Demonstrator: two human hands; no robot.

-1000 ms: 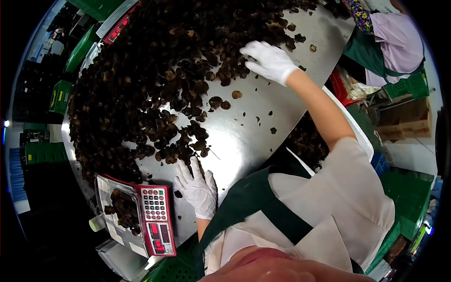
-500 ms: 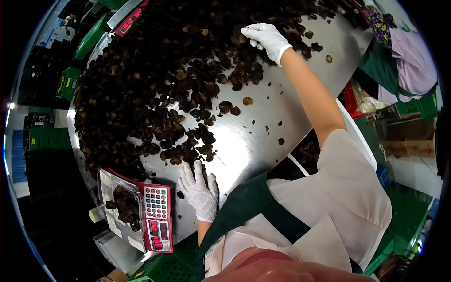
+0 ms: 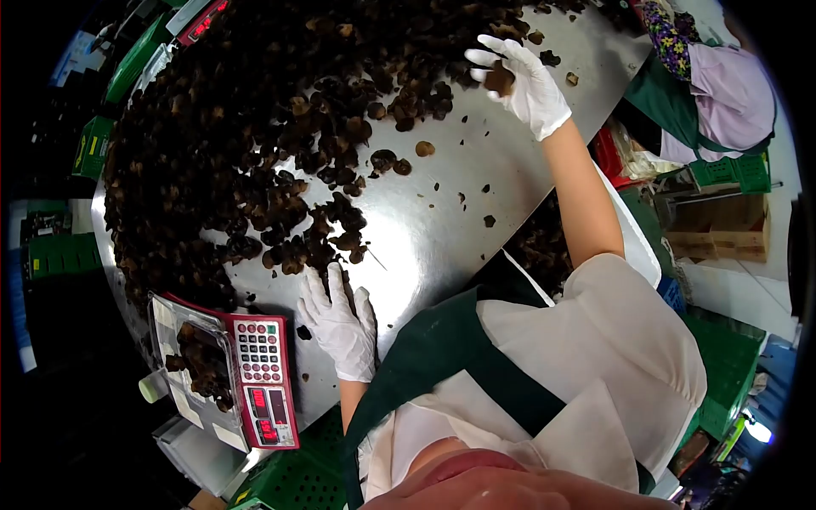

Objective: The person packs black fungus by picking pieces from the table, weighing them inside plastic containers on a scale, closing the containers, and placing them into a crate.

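A large pile of dark brown, wavy wood ear mushrooms (image 3: 229, 161) covers much of the steel table (image 3: 433, 225). My right hand (image 3: 537, 92), in a white glove, is raised over the table's far right part, palm turned up and fingers curved apart. One brown wood ear mushroom (image 3: 500, 80) rests in that hand against the fingers. Gloved in white too, my left hand (image 3: 340, 333) lies on the table with its fingers extended, the tips at the pile's near edge. Nothing shows in its grasp, though its underside is hidden.
Left of my left hand stands a red scale (image 3: 264, 353) with a clear tray of mushrooms (image 3: 206, 364). A container of dark pieces (image 3: 544, 242) sits below the table's right edge. Another person (image 3: 722, 93) is at the upper right. Green crates (image 3: 727, 365) stand around.
My right hand has turned over from the pile, opened its fingers and moved slightly right, now showing a mushroom in it. My left hand keeps its place on the table while the view shifts.
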